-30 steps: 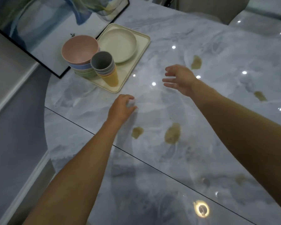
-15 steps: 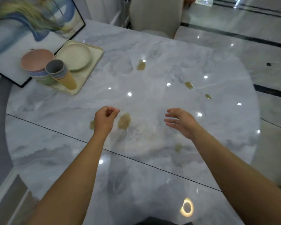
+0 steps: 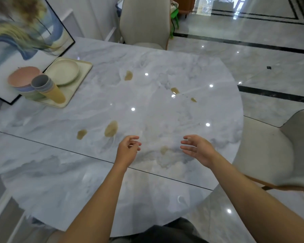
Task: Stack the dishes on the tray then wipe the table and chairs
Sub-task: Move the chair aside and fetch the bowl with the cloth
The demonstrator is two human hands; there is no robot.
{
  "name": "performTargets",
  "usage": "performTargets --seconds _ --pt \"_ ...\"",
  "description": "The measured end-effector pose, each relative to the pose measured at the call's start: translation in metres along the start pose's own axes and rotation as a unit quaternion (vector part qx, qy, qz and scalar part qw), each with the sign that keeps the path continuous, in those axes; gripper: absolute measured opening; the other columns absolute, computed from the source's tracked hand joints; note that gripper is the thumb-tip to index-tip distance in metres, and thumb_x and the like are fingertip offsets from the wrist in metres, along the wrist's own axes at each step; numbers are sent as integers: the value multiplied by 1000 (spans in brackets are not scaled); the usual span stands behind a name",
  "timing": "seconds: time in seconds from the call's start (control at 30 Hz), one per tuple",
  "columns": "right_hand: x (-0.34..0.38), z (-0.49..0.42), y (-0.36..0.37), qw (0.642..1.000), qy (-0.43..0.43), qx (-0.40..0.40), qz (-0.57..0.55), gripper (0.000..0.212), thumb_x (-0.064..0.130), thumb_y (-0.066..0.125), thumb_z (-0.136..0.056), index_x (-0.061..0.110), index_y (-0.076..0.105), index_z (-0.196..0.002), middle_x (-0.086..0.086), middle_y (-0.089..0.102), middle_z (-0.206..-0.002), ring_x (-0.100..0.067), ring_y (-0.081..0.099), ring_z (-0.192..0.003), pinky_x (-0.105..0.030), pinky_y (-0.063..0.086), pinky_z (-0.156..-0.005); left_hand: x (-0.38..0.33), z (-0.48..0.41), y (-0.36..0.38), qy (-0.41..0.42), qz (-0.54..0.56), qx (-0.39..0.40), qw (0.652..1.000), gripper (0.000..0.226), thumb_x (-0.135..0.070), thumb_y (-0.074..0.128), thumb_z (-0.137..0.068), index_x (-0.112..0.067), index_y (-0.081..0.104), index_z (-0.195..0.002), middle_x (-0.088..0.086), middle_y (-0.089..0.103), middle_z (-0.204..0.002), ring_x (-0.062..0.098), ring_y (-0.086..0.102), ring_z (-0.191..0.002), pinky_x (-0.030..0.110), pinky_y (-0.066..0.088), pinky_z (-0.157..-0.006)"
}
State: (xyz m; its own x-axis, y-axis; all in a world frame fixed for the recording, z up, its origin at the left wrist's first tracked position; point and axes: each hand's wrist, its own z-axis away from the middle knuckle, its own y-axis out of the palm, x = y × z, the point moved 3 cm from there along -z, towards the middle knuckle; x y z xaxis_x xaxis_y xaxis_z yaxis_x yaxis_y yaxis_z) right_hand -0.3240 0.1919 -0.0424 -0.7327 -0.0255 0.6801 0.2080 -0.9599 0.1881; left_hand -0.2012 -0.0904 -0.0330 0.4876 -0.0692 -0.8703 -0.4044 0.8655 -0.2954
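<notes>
**Both hands empty above a stained table**

My left hand (image 3: 126, 151) hovers over the table (image 3: 147, 106), fingers loosely curled and holding nothing. My right hand (image 3: 198, 149) is beside it, fingers spread and relaxed, also empty. A pale brown stain (image 3: 164, 149) lies on the marble between them. More stains (image 3: 111, 128) dot the surface to the left and farther away.

At the far left edge sits the tray (image 3: 85, 69). It holds a cream plate (image 3: 62, 71), stacked bowls (image 3: 22, 78) with a pink one on top, and nested cups (image 3: 47, 88) with a grey one on top. A framed painting (image 3: 16, 41) leans behind the tray.

One chair (image 3: 145, 20) stands at the far side. A second chair (image 3: 270, 151) stands at my right.
</notes>
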Motion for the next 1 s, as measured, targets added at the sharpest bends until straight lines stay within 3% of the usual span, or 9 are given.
performTargets --seconds 0.23,0.47,0.67,0.83,1.0 --pt "-18 36 -48 993 -3 -87 -78 21 18 58 -102 5 66 -116 -21 68 -120 -35 71 -103 -42 59 -89 0 10 48 -37 23 72 996 18 -6 57 -99 -14 72 -104 10 76 -93 15 69 -75 30 57 -76" --pt "-67 105 -108 960 -4 -198 -200 20 18 59 -99 8 62 -116 -15 66 -108 -28 68 -90 -38 57 -83 -14 29 130 -65 19 167 984 16 -4 57 -99 -9 72 -102 9 73 -90 17 67 -72 28 56 -71" --pt "-104 179 -199 899 -43 -281 -334 27 21 54 -102 10 57 -127 -18 65 -114 -31 66 -97 -41 56 -88 -40 77 236 -65 -8 272 960 14 -6 58 -98 -8 72 -103 8 72 -87 18 65 -70 29 52 -70" --pt "-143 239 -283 863 -46 -332 -378 30 20 58 -100 4 60 -126 -20 60 -121 -30 64 -101 -39 57 -85 -54 131 338 -39 -52 337 939 17 -4 54 -101 -9 70 -97 13 71 -86 21 64 -69 30 54 -65" --pt "-191 316 -398 803 -70 -379 -455 32 22 58 -101 1 64 -124 -24 60 -129 -39 61 -122 -43 57 -93 -66 217 470 -16 -92 394 914 16 -3 54 -102 -9 67 -95 11 68 -81 14 62 -59 24 51 -55"
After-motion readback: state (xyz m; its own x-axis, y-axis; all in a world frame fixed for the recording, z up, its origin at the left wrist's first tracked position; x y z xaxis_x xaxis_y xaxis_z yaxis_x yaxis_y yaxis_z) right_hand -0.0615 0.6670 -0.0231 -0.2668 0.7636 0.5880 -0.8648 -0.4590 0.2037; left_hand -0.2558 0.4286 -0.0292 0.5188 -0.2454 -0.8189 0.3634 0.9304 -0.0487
